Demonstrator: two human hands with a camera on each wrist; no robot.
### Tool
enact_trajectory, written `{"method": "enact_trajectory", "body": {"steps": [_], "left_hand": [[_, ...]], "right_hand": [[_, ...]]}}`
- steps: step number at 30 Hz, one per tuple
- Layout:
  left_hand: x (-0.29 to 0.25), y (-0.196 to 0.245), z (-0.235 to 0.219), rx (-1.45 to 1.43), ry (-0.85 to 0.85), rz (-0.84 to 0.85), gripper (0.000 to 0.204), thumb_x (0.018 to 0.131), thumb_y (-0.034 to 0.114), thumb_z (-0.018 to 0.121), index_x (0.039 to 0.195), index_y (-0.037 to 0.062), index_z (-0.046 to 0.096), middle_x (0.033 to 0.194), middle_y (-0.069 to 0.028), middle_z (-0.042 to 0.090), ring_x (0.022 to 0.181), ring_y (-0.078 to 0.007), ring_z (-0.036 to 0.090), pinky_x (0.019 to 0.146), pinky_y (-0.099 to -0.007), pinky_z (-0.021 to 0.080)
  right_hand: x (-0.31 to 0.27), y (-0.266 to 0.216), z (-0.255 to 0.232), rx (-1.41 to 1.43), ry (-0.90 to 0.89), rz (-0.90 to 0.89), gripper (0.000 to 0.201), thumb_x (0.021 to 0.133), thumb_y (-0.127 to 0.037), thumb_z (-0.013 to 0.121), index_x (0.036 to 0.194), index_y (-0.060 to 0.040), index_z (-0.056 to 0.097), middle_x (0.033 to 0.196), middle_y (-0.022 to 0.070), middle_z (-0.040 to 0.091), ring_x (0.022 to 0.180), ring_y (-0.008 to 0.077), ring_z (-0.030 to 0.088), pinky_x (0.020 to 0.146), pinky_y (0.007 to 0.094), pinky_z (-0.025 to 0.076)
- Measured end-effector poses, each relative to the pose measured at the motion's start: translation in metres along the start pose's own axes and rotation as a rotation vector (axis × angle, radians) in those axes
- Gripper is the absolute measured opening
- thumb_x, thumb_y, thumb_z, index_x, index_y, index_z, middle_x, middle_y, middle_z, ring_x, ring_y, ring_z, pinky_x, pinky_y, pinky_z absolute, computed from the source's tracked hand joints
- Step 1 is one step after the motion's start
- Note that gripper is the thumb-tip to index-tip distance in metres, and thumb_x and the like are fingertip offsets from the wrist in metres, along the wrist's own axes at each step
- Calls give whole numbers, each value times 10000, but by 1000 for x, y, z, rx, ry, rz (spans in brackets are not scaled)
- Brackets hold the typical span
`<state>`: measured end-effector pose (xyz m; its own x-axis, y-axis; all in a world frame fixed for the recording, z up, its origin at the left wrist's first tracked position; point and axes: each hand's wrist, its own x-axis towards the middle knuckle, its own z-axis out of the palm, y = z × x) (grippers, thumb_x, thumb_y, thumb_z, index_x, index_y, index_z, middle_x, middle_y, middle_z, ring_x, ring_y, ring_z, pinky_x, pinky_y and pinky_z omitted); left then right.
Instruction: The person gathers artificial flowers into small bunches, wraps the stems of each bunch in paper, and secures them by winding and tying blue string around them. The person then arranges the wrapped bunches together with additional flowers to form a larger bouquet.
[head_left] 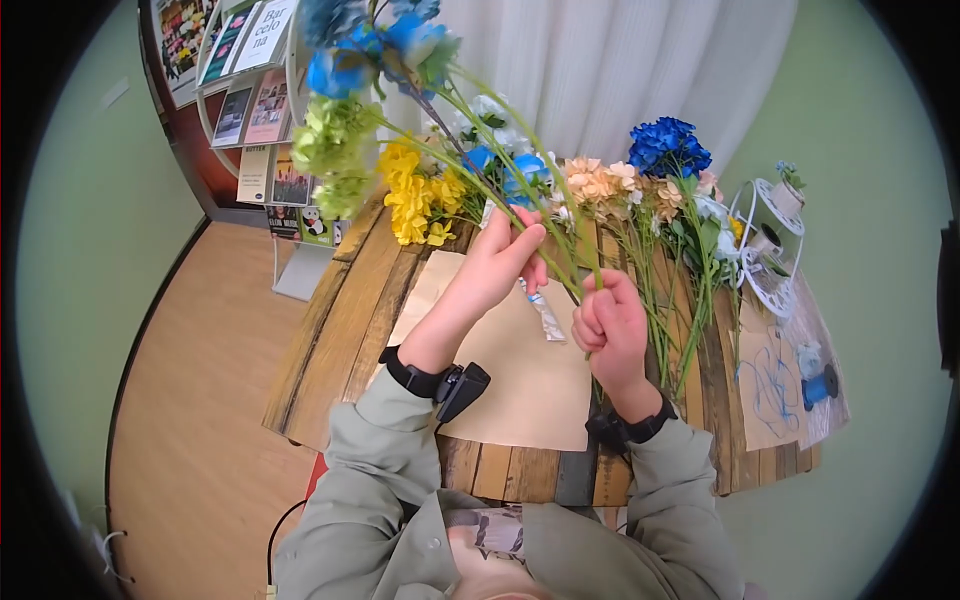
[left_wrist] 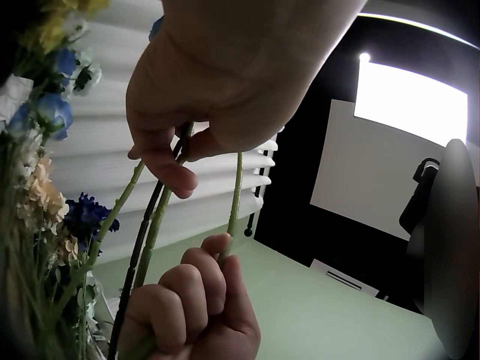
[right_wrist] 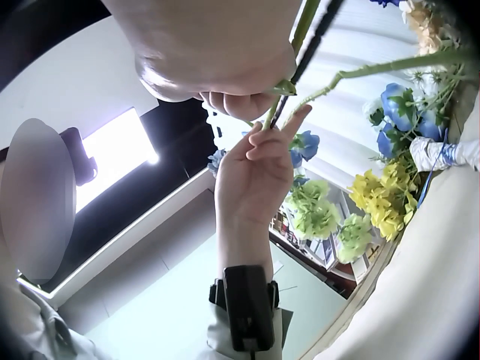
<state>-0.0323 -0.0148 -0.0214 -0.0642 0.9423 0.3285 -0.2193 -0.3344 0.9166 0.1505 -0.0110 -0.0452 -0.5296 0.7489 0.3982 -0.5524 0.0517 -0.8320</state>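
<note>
Left wrist view: the left hand point(left_wrist: 202, 90) pinches flower stems point(left_wrist: 154, 232); the right hand point(left_wrist: 196, 300) pinches a green stem point(left_wrist: 236, 195). Apparent step: bunching; next move calls for alignment.

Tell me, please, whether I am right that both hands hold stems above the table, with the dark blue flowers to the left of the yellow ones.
Not quite: the head view shows the dark blue flowers to the right of the yellow ones. The left hand and right hand do hold stems above the table.
</note>
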Motion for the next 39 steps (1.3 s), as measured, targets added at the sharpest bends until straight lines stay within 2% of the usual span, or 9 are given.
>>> {"method": "enact_trajectory", "body": {"steps": [9,11,13,16,23,27,29,35,39], "left_hand": [[2,10,-21,-65,84,41,116,960,148,452,939,45,402,958,-139,604,537,-109,531,460,-234,430],[-2,17,-13,-82,108,52,112,959,147,454,935,51,403,956,-140,605,528,-108,529,451,-231,424],[-3,20,-14,-64,94,91,109,959,145,455,925,55,402,961,-146,606,528,-107,530,446,-234,422],[-5,24,-18,-45,80,103,102,958,137,453,911,63,400,966,-149,605,521,-101,523,434,-224,410],[-11,40,-29,-23,4,84,63,957,117,435,917,75,411,1080,-212,602,500,-93,514,427,-203,399],[-14,49,-31,-9,-24,17,40,955,103,424,929,76,412,1193,-265,558,481,-96,511,436,-197,408],[-15,49,-34,9,-25,-7,37,954,102,424,933,77,409,1187,-262,564,484,-98,516,436,-199,411],[-20,54,-31,88,-28,-87,46,952,105,431,926,71,413,1190,-254,564,493,-107,532,434,-209,416],[-19,42,-17,111,-105,-129,58,946,105,451,934,62,414,1192,-241,565,500,-105,537,435,-215,415]], "right_hand": [[-3,-54,7,-329,96,178,176,962,-138,448,1059,3,489,666,-23,427,500,36,359,456,176,291],[4,-51,-6,-1088,-55,-339,157,953,-116,451,1026,13,502,754,7,516,616,69,475,571,203,404],[4,-50,-11,-1108,26,-193,154,945,-107,458,1011,23,505,866,49,573,751,115,543,705,245,455],[11,-38,-27,-622,-147,266,167,957,-139,444,1037,1,485,919,100,597,798,179,595,713,280,487],[20,-35,-28,-151,-402,590,227,978,-210,409,1075,-13,468,904,110,605,798,162,599,650,293,480],[18,-13,-31,-70,-339,587,222,983,-215,408,1066,-25,488,859,81,583,725,134,558,623,277,460],[16,-7,-28,-543,-266,242,224,990,-234,404,1013,-32,499,824,52,542,670,108,503,607,250,441],[15,-15,-28,-62,-26,278,222,998,-236,387,970,-27,456,762,13,438,561,62,397,468,194,331],[8,-12,-13,-147,-40,250,224,996,-238,388,975,-26,458,741,-3,422,538,60,371,443,194,303]]}}
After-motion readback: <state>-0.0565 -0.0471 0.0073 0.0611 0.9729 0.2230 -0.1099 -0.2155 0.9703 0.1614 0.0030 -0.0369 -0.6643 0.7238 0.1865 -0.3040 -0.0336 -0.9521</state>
